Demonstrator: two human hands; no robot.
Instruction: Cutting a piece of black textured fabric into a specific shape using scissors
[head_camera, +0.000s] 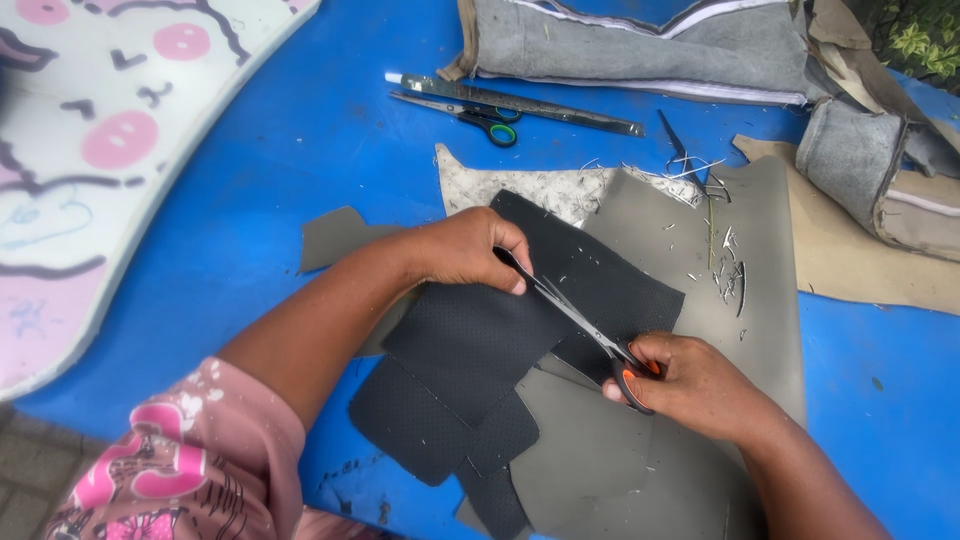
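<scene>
Left hand (468, 250): fingers pressed flat on a black perforated sheet (470, 345), pinning its upper edge, gripping nothing. Sheet lies mid-worktop (250, 180) over grey leather pieces (740, 250). Orange-handled scissors (585, 325): blades parted across the sheet, tips just beside the left fingertips. Right hand (690, 385): closed through the scissor handles. Far edge: green-handled scissors (480, 118), grey felt roll (850, 150).
</scene>
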